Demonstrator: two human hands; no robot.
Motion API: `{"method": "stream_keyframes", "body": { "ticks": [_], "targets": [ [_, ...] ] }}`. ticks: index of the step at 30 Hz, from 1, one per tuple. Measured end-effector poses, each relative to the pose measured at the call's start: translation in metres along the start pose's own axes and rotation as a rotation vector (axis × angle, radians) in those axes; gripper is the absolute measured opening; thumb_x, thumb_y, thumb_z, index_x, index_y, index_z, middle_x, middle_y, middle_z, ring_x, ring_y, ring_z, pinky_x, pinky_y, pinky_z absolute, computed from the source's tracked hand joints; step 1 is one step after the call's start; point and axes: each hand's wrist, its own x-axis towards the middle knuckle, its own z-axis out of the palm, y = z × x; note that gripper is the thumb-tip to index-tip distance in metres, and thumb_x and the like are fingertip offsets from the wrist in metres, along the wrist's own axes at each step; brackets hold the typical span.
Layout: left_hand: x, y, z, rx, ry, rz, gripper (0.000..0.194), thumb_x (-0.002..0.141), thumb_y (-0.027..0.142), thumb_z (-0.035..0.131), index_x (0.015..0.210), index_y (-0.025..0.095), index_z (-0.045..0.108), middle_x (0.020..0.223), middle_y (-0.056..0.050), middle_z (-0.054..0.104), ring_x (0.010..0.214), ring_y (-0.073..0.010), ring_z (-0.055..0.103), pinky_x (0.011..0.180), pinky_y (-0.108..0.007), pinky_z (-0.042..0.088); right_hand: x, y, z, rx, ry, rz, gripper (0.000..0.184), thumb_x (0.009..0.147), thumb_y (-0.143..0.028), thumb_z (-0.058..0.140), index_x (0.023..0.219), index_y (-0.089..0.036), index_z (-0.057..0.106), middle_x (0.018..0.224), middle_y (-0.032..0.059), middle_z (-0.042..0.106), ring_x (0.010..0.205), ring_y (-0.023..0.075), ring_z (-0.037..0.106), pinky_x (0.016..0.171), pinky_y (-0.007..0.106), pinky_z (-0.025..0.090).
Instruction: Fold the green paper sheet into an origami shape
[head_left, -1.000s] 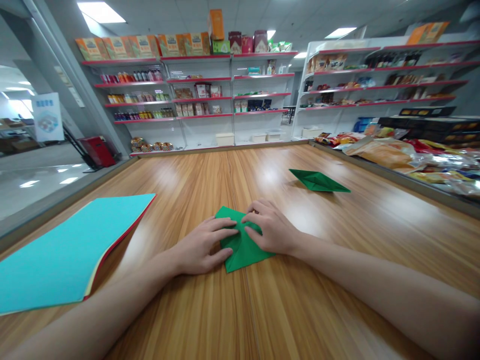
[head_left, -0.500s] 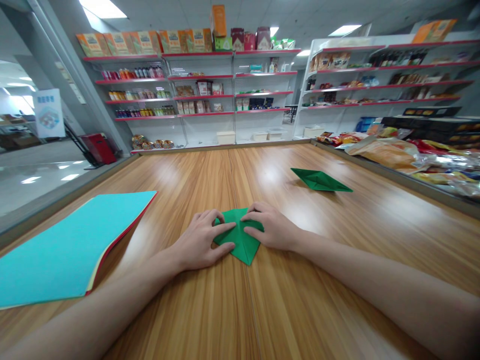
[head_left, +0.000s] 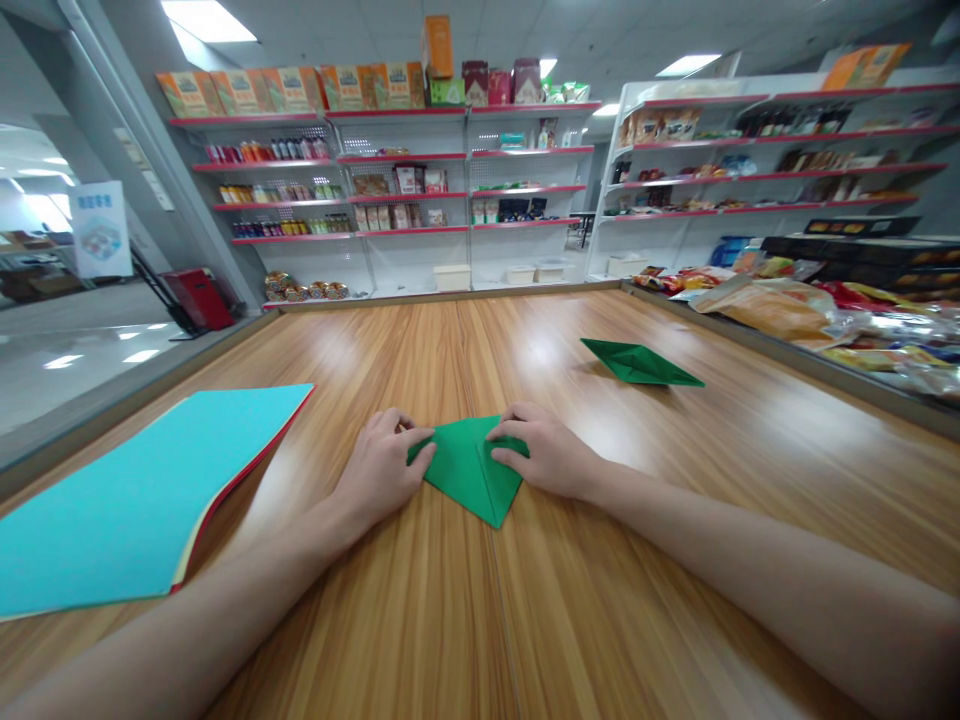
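Note:
A folded sheet of green paper (head_left: 466, 465) lies on the wooden table with one point toward me and a crease running down to that point. At its left corner, my left hand (head_left: 384, 458) pinches the paper between thumb and fingers. My right hand (head_left: 551, 452) is closed on the right side, thumb and index finger gripping a fold there; the paper under these fingers is partly hidden. Farther back to the right rests a second green paper piece (head_left: 643, 362), folded into a long pointed diamond shape, touched by neither hand.
A stack of coloured paper (head_left: 165, 480), light blue on top, lies at the left of the wooden table (head_left: 420, 620). Packaged snacks (head_left: 780, 305) are heaped beyond the right edge. Stocked shelves (head_left: 405, 190) stand behind the table's far rim.
My left hand has moved left with the paper's left corner, and the left flap now lies spread outward. My right hand has stayed nearly in place on its side.

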Motion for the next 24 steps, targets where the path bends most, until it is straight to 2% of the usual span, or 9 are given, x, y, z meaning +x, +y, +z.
{"method": "stream_keyframes", "body": {
  "ticks": [3,6,9,10,12,14,15,19,24],
  "targets": [
    [0.0,0.005,-0.002,-0.015,0.1,0.02,0.027,0.089,0.026,0.051,0.108,0.017,0.068,0.097,-0.01,0.055,0.093,-0.0242,0.053,0.084,-0.04,0.047,0.0,0.005,0.003,-0.04,0.023,0.054,0.02,0.087,-0.029,0.058,0.1,-0.021,0.07,0.094,0.0083,0.06,0.094,0.0216,0.056,0.086,0.038,0.045],
    [0.001,0.009,-0.002,-0.056,0.135,0.074,0.026,0.088,0.021,0.052,0.107,0.013,0.068,0.098,-0.011,0.055,0.094,-0.0241,0.052,0.084,-0.039,0.047,0.002,0.01,0.003,-0.092,0.099,0.124,0.023,0.087,-0.025,0.055,0.103,-0.018,0.069,0.096,0.0104,0.06,0.094,0.0224,0.056,0.087,0.039,0.045],
    [0.0,0.009,-0.001,-0.084,0.118,0.102,0.024,0.087,0.019,0.052,0.101,0.014,0.07,0.096,-0.01,0.055,0.093,-0.0237,0.052,0.083,-0.038,0.047,0.002,0.007,-0.002,-0.09,0.171,0.055,0.027,0.089,-0.028,0.053,0.108,-0.016,0.067,0.104,0.0124,0.058,0.099,0.023,0.055,0.09,0.039,0.044],
    [0.0,0.008,0.0,-0.087,0.114,0.094,0.023,0.086,0.019,0.052,0.1,0.014,0.07,0.095,-0.01,0.055,0.092,-0.0237,0.053,0.082,-0.038,0.047,0.002,0.004,-0.003,-0.078,0.165,0.004,0.03,0.089,-0.034,0.053,0.109,-0.017,0.067,0.106,0.0127,0.058,0.102,0.0237,0.054,0.091,0.04,0.043],
    [0.0,0.005,0.001,-0.085,0.098,0.063,0.023,0.085,0.018,0.053,0.098,0.014,0.071,0.093,-0.01,0.055,0.092,-0.0239,0.053,0.083,-0.039,0.047,0.0,-0.004,-0.005,-0.078,0.057,-0.098,0.051,0.081,-0.054,0.06,0.119,-0.02,0.063,0.117,0.0137,0.055,0.11,0.0289,0.05,0.094,0.046,0.04],
    [0.0,0.002,0.003,-0.082,0.074,0.024,0.022,0.084,0.018,0.054,0.097,0.014,0.071,0.092,-0.01,0.056,0.092,-0.0243,0.054,0.084,-0.04,0.047,-0.001,-0.011,-0.004,-0.108,-0.037,-0.128,0.073,0.072,-0.068,0.06,0.129,-0.022,0.055,0.126,0.016,0.051,0.117,0.0349,0.046,0.096,0.053,0.037],
    [0.0,0.001,0.004,-0.083,0.059,0.011,0.022,0.084,0.019,0.054,0.097,0.014,0.072,0.091,-0.009,0.056,0.092,-0.0244,0.054,0.084,-0.04,0.047,-0.002,-0.013,-0.003,-0.121,-0.066,-0.122,0.076,0.072,-0.07,0.058,0.131,-0.022,0.053,0.128,0.0167,0.05,0.119,0.0362,0.045,0.097,0.055,0.036],
    [0.0,-0.002,0.006,-0.103,0.024,0.003,0.021,0.085,0.018,0.053,0.094,0.015,0.072,0.092,-0.009,0.058,0.093,-0.0241,0.055,0.085,-0.039,0.046,-0.002,-0.013,0.001,-0.163,-0.106,-0.085,0.064,0.083,-0.06,0.051,0.132,-0.018,0.053,0.131,0.0184,0.05,0.121,0.0353,0.046,0.099,0.052,0.037],
    [0.0,0.005,0.0,-0.179,0.014,0.051,0.021,0.087,0.019,0.052,0.095,0.014,0.07,0.093,-0.009,0.06,0.092,-0.0231,0.057,0.084,-0.038,0.047,0.0,-0.011,-0.002,-0.177,-0.076,-0.102,0.057,0.087,-0.055,0.048,0.126,-0.013,0.057,0.127,0.019,0.056,0.116,0.0343,0.052,0.095,0.047,0.042]
  ]
}}
